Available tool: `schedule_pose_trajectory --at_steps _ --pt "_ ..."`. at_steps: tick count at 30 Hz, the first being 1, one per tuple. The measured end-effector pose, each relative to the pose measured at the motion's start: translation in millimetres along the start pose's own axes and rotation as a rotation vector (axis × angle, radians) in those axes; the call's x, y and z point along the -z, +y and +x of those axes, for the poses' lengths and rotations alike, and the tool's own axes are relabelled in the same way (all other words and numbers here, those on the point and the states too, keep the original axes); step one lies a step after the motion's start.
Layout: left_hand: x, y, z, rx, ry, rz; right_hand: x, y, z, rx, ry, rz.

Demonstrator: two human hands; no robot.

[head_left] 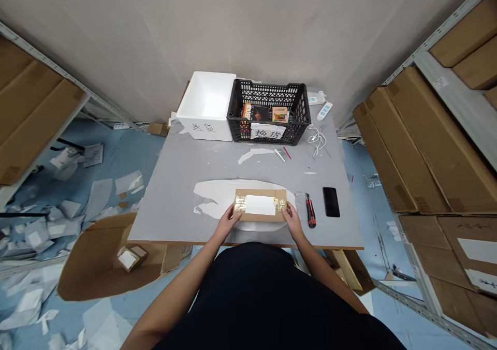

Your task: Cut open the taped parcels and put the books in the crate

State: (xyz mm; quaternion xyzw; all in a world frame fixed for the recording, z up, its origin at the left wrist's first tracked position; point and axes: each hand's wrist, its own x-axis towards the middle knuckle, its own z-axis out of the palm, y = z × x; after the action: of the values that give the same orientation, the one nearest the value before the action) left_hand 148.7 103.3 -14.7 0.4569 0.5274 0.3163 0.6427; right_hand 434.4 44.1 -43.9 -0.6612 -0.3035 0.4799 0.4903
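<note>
A small brown cardboard box [260, 217] with a white label and shiny clear tape at both ends is at the near middle of the grey table. My left hand [228, 220] grips its left end, fingers along the side. At the opposite end, my right hand [292, 219] holds the near right corner, thumb on top. A red and black box cutter [310, 211] lies just right of my right hand. Farther right is a black phone [331, 202].
Behind stand a white bin [205, 127] and a black plastic crate [267, 88] holding small packages. A white cable [317, 142] lies by the crate. Shelves with cartons [435, 137] flank the table [174, 184]. An open carton [97, 267] sits lower left, beside floor litter.
</note>
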Motion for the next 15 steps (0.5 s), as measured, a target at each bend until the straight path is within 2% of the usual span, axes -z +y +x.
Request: schedule_pose_trajectory --at_steps 3,5,11,15 --pt "2.1 4.3 4.4 0.013 0.004 0.036 5.5 5.3 5.0 0.027 -0.027 -0.015" --pt "2.7 3.7 7.1 0.019 0.016 0.070 15.9 10.0 8.1 0.041 0.015 -0.102" --pt "-2.0 -5.3 2.1 0.077 0.076 0.117 79.8 30.0 10.1 0.019 0.300 -0.372" --pt "-8.6 -3.2 -7.1 0.115 0.154 0.150 113.5 44.7 16.4 -0.004 0.348 -0.669"
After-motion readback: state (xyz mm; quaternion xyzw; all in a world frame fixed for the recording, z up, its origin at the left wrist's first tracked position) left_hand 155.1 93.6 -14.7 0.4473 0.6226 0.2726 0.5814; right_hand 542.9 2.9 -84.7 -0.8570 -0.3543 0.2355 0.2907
